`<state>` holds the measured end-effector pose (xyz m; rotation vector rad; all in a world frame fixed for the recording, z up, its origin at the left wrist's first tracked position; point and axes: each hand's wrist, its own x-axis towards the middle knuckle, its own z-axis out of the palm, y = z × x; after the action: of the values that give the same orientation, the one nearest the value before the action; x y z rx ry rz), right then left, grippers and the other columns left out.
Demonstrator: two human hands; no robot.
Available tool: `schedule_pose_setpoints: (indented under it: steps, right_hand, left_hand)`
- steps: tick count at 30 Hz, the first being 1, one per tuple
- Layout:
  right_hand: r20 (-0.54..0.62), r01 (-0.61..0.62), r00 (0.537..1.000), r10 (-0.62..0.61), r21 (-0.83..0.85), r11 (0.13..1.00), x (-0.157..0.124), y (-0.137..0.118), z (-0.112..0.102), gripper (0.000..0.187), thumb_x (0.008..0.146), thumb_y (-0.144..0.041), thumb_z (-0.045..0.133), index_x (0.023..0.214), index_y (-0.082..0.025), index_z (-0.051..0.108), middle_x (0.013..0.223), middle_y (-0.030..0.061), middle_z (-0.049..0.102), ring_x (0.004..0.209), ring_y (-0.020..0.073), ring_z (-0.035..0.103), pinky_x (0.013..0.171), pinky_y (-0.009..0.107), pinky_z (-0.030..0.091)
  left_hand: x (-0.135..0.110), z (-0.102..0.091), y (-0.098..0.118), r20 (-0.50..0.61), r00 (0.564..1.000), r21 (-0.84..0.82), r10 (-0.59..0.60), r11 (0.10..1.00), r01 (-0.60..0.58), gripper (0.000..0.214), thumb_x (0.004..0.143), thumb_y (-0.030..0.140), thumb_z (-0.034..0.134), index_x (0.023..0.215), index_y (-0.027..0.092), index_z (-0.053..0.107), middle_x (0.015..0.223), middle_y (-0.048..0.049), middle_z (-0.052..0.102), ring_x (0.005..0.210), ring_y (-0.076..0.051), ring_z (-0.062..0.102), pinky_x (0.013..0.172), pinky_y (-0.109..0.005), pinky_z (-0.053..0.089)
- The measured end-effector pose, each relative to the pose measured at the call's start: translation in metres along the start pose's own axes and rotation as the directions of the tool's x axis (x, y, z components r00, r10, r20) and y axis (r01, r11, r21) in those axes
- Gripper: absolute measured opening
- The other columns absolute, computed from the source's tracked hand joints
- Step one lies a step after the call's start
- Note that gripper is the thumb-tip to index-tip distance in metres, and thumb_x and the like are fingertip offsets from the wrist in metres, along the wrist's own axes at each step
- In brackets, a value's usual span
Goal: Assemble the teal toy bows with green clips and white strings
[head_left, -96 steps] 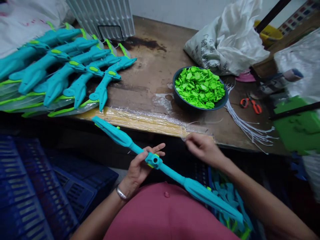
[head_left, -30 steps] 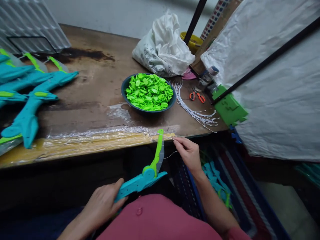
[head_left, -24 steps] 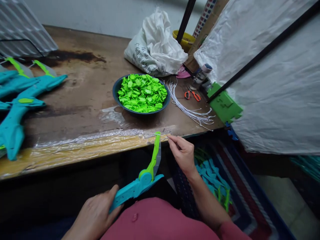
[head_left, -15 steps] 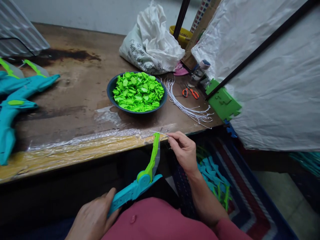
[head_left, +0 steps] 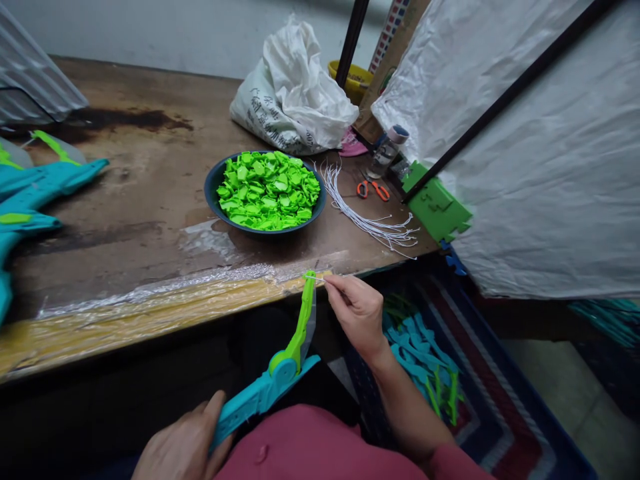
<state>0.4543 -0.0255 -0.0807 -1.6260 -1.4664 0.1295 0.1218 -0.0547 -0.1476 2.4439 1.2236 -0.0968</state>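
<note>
My left hand (head_left: 183, 437) is closed around the lower end of a turquoise plastic piece (head_left: 257, 400), some kind of hinged toy part. From its round joint a bright green arm (head_left: 301, 320) with a clear flap points upward and away from me. My right hand (head_left: 357, 307) pinches a thin white cord (head_left: 316, 278) between thumb and fingertips. The cord lies against the tip of the green arm; whether it passes through a hole there I cannot tell.
On the table (head_left: 145, 213) stand a bowl (head_left: 213, 207) of green plastic pieces, white cords (head_left: 357, 217), orange-handled scissors (head_left: 373, 190) and a white sack (head_left: 300, 100). Turquoise parts (head_left: 45, 187) lie at left. More turquoise and green parts (head_left: 420, 353) sit low on the right.
My right hand has moved left, bringing the cord's end across the green arm's tip. The left hand keeps its hold on the turquoise piece. The whole view has shifted slightly.
</note>
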Motion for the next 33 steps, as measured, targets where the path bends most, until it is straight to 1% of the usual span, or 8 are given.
schedule_pose_setpoints:
  steps: [4,8,13,17,22,27,31,33]
  right_hand:
    - [-0.009,0.151,0.987,-0.16,-0.284,0.947,0.003,-0.002,0.002,0.021,0.095,-0.014,0.05,0.081,-0.019,0.065,0.072,0.0028,0.06,0.065,0.0156,0.056,0.065,0.029,0.043]
    - [0.008,0.21,0.974,-0.225,-0.396,0.894,0.005,-0.004,0.005,0.02,0.092,-0.012,0.05,0.075,-0.02,0.058,0.07,0.0025,0.056,0.067,0.0162,0.053,0.065,0.029,0.041]
    - [0.007,0.217,0.972,-0.235,-0.412,0.885,0.006,-0.007,0.006,0.02,0.093,-0.013,0.049,0.076,-0.02,0.056,0.071,0.0027,0.056,0.068,0.0162,0.053,0.066,0.029,0.04]
    - [0.015,0.217,0.973,-0.228,-0.375,0.901,0.006,-0.008,0.006,0.02,0.094,-0.013,0.049,0.076,-0.02,0.056,0.071,0.0025,0.056,0.068,0.0156,0.053,0.066,0.029,0.041]
    - [0.018,0.232,0.97,-0.242,-0.348,0.908,0.006,-0.008,0.008,0.02,0.093,-0.012,0.049,0.076,-0.019,0.055,0.071,0.0013,0.055,0.066,0.0147,0.051,0.065,0.029,0.04]
    - [0.024,0.241,0.968,-0.251,-0.378,0.894,0.007,-0.008,0.01,0.021,0.093,-0.011,0.05,0.074,-0.02,0.054,0.069,0.0006,0.054,0.065,0.0146,0.049,0.064,0.029,0.038]
    - [0.027,0.244,0.967,-0.255,-0.407,0.88,0.008,-0.009,0.011,0.021,0.093,-0.011,0.049,0.074,-0.02,0.054,0.069,0.0006,0.054,0.066,0.0147,0.049,0.064,0.029,0.038]
    - [0.031,0.244,0.966,-0.256,-0.427,0.871,0.009,-0.009,0.011,0.022,0.094,-0.012,0.049,0.073,-0.02,0.054,0.069,0.0006,0.053,0.065,0.015,0.05,0.064,0.029,0.038]
  left_hand:
    - [0.001,-0.002,0.001,0.03,0.999,0.013,-0.018,1.0,0.017,0.042,0.09,0.028,0.04,0.12,0.011,0.065,0.083,-0.0158,0.079,0.071,-0.032,0.077,0.066,-0.041,0.062]
    - [0.001,-0.004,0.003,0.026,1.0,-0.029,-0.005,1.0,0.005,0.042,0.09,0.027,0.04,0.119,0.01,0.065,0.091,-0.0185,0.079,0.076,-0.033,0.077,0.068,-0.043,0.063]
    - [0.002,-0.008,0.007,0.05,0.998,-0.052,-0.03,0.998,0.032,0.038,0.089,0.025,0.043,0.116,0.014,0.066,0.09,-0.0157,0.079,0.076,-0.033,0.077,0.069,-0.043,0.062]
    - [0.004,-0.011,0.009,0.107,0.993,-0.063,-0.045,0.997,0.052,0.039,0.09,0.026,0.042,0.118,0.013,0.066,0.094,-0.0168,0.079,0.079,-0.033,0.077,0.071,-0.044,0.061]
    - [0.005,-0.009,0.009,0.163,0.983,-0.037,-0.082,0.995,0.089,0.042,0.089,0.024,0.041,0.122,0.013,0.064,0.095,-0.0164,0.079,0.081,-0.032,0.077,0.076,-0.043,0.061]
    - [0.004,-0.008,0.009,0.139,0.988,-0.046,-0.068,0.996,0.075,0.044,0.09,0.026,0.042,0.124,0.01,0.064,0.103,-0.0188,0.078,0.088,-0.032,0.077,0.079,-0.043,0.062]
    - [0.004,-0.01,0.008,0.112,0.993,-0.041,-0.039,0.998,0.044,0.041,0.091,0.024,0.042,0.122,0.011,0.066,0.099,-0.0167,0.079,0.082,-0.031,0.077,0.076,-0.041,0.063]
    - [0.003,-0.009,0.007,0.112,0.993,-0.022,-0.035,0.999,0.037,0.042,0.091,0.024,0.043,0.123,0.01,0.065,0.099,-0.0175,0.079,0.083,-0.032,0.077,0.074,-0.041,0.063]
